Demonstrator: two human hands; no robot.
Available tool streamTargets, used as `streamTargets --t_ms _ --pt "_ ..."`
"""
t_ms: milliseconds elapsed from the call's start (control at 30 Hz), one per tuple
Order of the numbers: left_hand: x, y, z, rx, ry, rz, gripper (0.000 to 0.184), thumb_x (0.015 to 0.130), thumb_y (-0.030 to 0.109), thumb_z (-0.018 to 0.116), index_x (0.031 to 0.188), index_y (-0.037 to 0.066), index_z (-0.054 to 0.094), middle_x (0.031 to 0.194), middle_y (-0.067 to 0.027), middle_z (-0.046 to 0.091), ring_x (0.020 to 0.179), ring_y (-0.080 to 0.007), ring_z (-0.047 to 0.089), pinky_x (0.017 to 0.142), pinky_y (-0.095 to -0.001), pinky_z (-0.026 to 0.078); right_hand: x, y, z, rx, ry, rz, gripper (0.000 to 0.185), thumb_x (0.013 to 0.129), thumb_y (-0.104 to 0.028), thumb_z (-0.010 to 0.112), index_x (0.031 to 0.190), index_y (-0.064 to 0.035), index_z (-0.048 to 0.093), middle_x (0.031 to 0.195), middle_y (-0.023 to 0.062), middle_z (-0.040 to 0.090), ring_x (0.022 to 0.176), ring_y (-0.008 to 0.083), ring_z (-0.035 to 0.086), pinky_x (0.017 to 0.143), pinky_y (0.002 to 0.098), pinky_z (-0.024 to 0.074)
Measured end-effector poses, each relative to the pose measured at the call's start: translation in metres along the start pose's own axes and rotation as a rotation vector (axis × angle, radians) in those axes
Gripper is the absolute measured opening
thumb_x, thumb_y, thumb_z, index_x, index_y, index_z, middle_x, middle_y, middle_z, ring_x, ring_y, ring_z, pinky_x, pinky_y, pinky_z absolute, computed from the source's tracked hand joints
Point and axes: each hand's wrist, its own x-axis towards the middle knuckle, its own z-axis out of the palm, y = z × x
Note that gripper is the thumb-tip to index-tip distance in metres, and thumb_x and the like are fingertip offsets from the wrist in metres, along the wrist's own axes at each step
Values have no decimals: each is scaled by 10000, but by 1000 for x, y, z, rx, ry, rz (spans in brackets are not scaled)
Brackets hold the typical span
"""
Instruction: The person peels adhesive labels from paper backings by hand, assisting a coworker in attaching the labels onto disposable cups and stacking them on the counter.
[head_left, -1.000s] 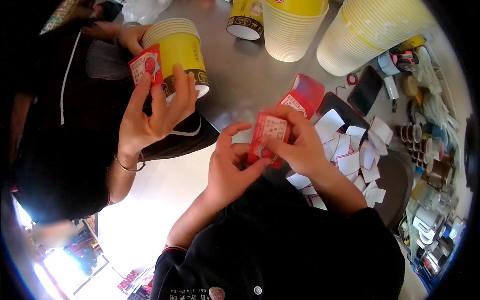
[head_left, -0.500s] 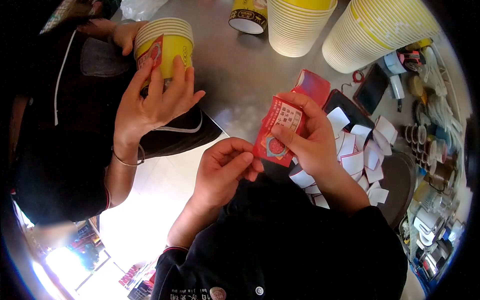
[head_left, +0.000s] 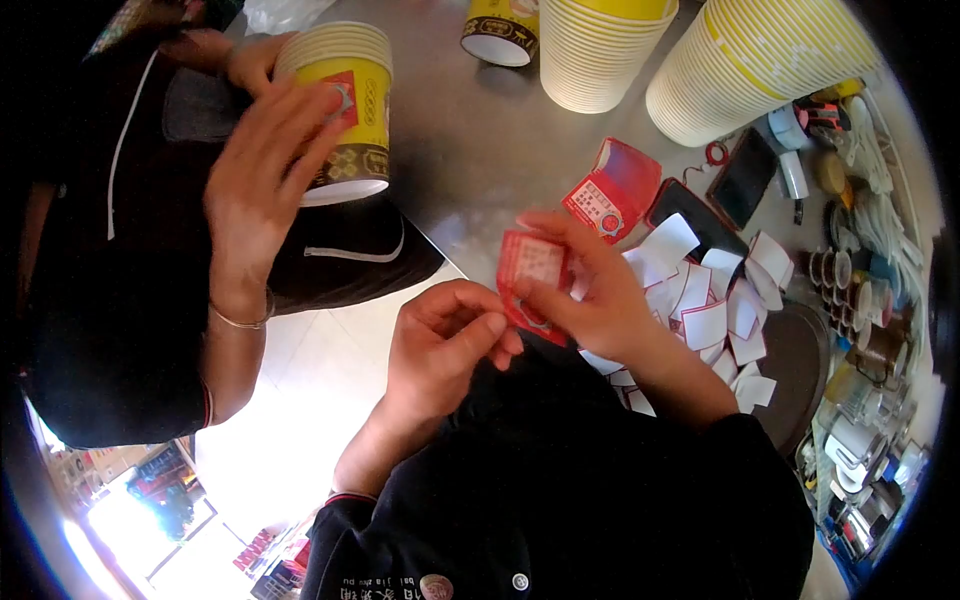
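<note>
My right hand (head_left: 600, 300) pinches red printed stickers (head_left: 535, 262), thumb in front and fingers behind. They look like a small stack, slightly blurred. My left hand (head_left: 440, 345) is closed, thumb against the curled fingers, at the stickers' lower left edge; what it pinches, if anything, is hidden. Across the corner of the metal table, another person's hand (head_left: 260, 170) is over a red sticker (head_left: 343, 97) on a stack of yellow paper cups (head_left: 372, 105). That person's other hand (head_left: 255, 62) is behind the stack.
More red stickers (head_left: 610, 192) lie on the metal table (head_left: 440, 130), beside dark phones (head_left: 742, 180) and a heap of white backing papers (head_left: 705, 325). Tall cup stacks (head_left: 600, 65) (head_left: 745, 70) and a yellow cup (head_left: 500, 35) stand at the back. Spools and small goods (head_left: 850, 290) crowd the right.
My right hand has shifted left and down with the stickers, uncovering more on the table. My left hand stays put. The other person's hand has moved up and left across the cup's sticker.
</note>
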Motion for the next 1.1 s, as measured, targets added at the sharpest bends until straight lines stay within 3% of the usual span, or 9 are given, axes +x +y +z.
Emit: streamTargets --t_ms 33,167,267,567,800,900,967,1033,1100 --pt "-1 0 1 -1 1 1 78 850 -3 540 921 -23 565 743 -110 621 609 -133 576 567 -223 470 -1 -1 -1 -409 -17 -116 465 763 10 643 1191 -16 463 1022 96 557 900 141 563 744 257 459" --pt "-4 0 5 128 95 118 52 846 -7 561 892 -23 577 743 -93 620 622 -116 582 571 -204 469 -3 -11 -9 -400 -13 -420 358 696 6 697 1034 -9 580 985 133 573 856 189 580 712 263 453" --pt "-7 2 9 207 149 116 41 846 -9 567 881 -22 583 748 -82 621 638 -107 588 574 -194 468 -4 -14 -3 -291 -132 -472 250 683 22 706 919 -9 629 915 126 600 806 194 598 674 264 467" --pt "-12 -1 12 575 256 263 39 778 -39 613 813 -22 619 741 -31 621 642 -60 542 574 -188 434 -8 -15 7 -216 -116 -383 160 718 -17 691 868 -16 635 838 96 608 677 169 618 549 242 499" --pt "-9 -4 9 918 288 579 77 670 -34 659 718 14 622 626 -65 592 545 -101 555 515 -212 438 -10 -14 13 -166 -86 -300 104 702 -24 677 787 -34 618 765 72 598 610 130 583 502 231 450" --pt "-9 -10 7 874 230 497 71 672 -34 655 712 12 620 621 -58 586 548 -95 555 511 -211 433 -13 -13 3 -205 -114 -162 92 701 -40 661 768 -40 599 731 60 575 574 114 538 501 220 416" --pt "-9 -13 6 897 228 464 62 692 -31 649 731 5 618 632 -43 596 563 -81 551 529 -206 437 -11 -4 -16 -170 76 -132 126 676 -54 672 767 -54 585 699 9 547 581 68 505 518 207 406" --pt "-5 -26 -4 552 224 177 59 721 -21 641 770 -7 612 659 -30 605 585 -70 550 551 -202 443 -9 -1 -50 -77 399 -125 122 726 35 615 799 -59 586 710 -30 545 600 39 507 514 178 404" --pt "9 -39 -13 490 76 -47 75 784 30 621 827 -26 594 702 -39 614 629 -77 570 576 -201 454 -8 -14 -80 -91 612 -228 136 799 71 559 884 -32 587 730 -4 576 561 47 511 498 180 409"
